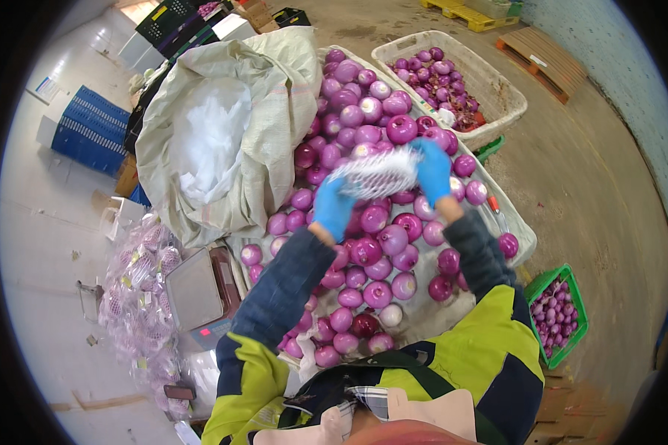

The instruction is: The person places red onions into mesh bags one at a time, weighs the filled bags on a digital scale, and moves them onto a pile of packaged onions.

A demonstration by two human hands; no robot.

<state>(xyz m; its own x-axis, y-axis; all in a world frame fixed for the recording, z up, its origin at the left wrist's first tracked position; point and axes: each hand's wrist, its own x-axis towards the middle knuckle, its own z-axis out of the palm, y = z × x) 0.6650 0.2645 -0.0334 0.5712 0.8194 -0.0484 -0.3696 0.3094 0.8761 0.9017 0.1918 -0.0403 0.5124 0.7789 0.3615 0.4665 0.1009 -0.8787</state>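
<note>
My left hand (334, 207), in a blue glove, grips one end of a white foam mesh sleeve (379, 173). The sleeve's other end is in my right hand (431, 171), gloved the same way. Motion blurs the mesh, and I cannot tell whether the purple showing through it is inside or behind. Beneath both hands, peeled red onions (366, 251) cover a table lined with pale cloth. One white onion (391, 315) lies among them near my body. To the left of the onions stands a woven sack (275, 139) with white foam netting (214, 144) inside.
A scale (196, 289) stands at the left, beside bagged, netted onions (145, 283) and a phone (179, 392). An orange-handled knife (496, 207) lies at the table's right edge. Beyond are a white crate (495, 94) of onions and skins, a green crate (576, 328) and a wooden pallet (543, 61).
</note>
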